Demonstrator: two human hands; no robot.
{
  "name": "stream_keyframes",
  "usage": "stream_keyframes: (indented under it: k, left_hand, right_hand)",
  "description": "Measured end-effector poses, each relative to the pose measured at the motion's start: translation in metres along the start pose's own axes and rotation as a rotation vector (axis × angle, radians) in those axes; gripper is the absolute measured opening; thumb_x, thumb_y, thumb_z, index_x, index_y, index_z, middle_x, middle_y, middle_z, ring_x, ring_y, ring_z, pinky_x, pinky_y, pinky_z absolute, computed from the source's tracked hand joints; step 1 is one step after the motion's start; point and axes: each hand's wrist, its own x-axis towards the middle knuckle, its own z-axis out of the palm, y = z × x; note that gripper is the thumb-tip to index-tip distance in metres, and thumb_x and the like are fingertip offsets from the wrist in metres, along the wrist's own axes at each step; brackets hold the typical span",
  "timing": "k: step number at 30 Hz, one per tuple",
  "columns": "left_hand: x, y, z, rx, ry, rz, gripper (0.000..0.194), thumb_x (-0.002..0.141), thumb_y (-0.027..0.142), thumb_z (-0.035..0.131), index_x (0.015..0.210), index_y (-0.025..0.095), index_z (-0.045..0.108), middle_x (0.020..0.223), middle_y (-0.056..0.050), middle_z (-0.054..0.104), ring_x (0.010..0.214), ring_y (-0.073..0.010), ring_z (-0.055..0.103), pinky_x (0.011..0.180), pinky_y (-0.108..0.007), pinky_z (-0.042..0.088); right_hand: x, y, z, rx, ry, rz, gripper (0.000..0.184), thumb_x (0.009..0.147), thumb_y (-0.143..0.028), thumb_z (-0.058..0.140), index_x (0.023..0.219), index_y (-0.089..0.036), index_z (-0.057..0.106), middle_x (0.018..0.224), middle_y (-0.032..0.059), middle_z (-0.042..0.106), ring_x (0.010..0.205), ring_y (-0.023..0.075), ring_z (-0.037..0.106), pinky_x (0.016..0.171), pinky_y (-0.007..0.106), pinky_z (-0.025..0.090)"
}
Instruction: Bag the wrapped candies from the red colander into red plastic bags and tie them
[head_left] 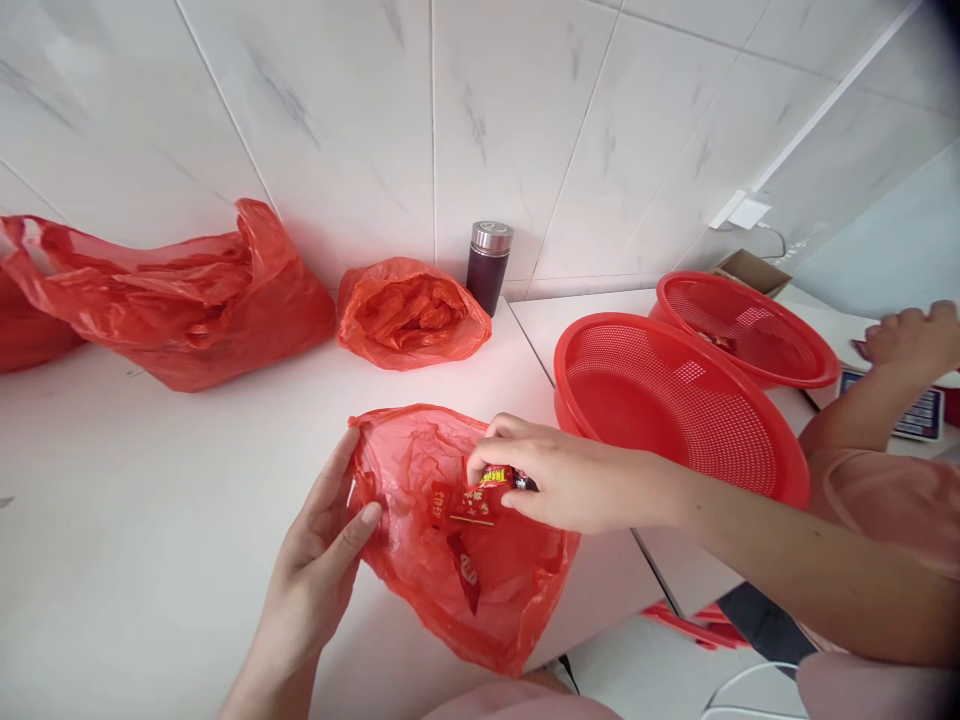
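An opened red plastic bag (420,450) lies on the white table in front of me. My left hand (322,550) pinches its left rim between thumb and fingers. Over the bag's right part, my right hand (555,470) has its fingers curled around small wrapped candies (495,476); a red wrapper with yellow print and a dark one show between them. Inside the bag, below the left side of that hand, lie a red packet (439,503), a patterned packet (474,503) and a dark red wrapper (465,572).
Two red perforated baskets (574,385) stand at the right, the farther holding a few small items. Along the wall are a stuffed red bag (285,320), a smaller red bag (364,340) and a dark flask (486,280). Another person's hand (911,340) is near a keypad device (919,415).
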Motion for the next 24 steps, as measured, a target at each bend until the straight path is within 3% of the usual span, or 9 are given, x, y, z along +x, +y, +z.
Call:
stream_keyframes:
  k: [5,13,17,24]
  left_hand:
    - [0.0001,-0.0002,-0.0015,0.019,0.007,-0.001,0.058,0.085,0.028,0.065,0.139,0.039,0.048,0.157,0.003,0.032,0.143,-0.0282,0.029,0.104,-0.035,0.047]
    - [-0.0009,0.0013,0.0009,0.003,0.013,-0.015,0.058,0.085,0.027,0.065,0.139,0.038,0.048,0.156,0.002,0.035,0.142,-0.0281,0.031,0.1,-0.033,0.05]
    - [-0.0009,0.0015,0.0017,-0.002,0.011,-0.022,0.06,0.085,0.027,0.065,0.141,0.037,0.046,0.156,0.0,0.035,0.142,-0.0294,0.033,0.1,-0.035,0.05]
    - [-0.0001,0.0023,0.0014,0.032,0.006,-0.009,0.062,0.084,0.03,0.067,0.141,0.04,0.045,0.157,0.002,0.032,0.142,-0.0277,0.032,0.103,-0.034,0.047]
  right_hand:
    - [-0.0011,-0.0053,-0.0004,0.019,-0.02,-0.001,0.047,0.087,-0.009,0.049,0.126,-0.036,0.053,0.125,0.0012,0.049,0.094,0.014,0.059,0.072,0.025,0.045]
    - [-0.0028,-0.0055,-0.0007,0.001,-0.021,-0.021,0.046,0.086,-0.011,0.051,0.127,-0.03,0.053,0.131,0.0037,0.05,0.106,0.0174,0.056,0.085,0.029,0.045]
    - [-0.0029,-0.0025,0.0001,-0.021,-0.043,-0.019,0.047,0.086,-0.013,0.052,0.128,-0.033,0.053,0.131,0.0026,0.051,0.101,0.0173,0.058,0.075,0.026,0.047]
    - [-0.0057,-0.0009,-0.0026,-0.131,-0.05,-0.056,0.025,0.088,-0.017,0.051,0.108,-0.026,0.063,0.106,0.003,0.063,0.091,0.0176,0.06,0.072,0.028,0.043]
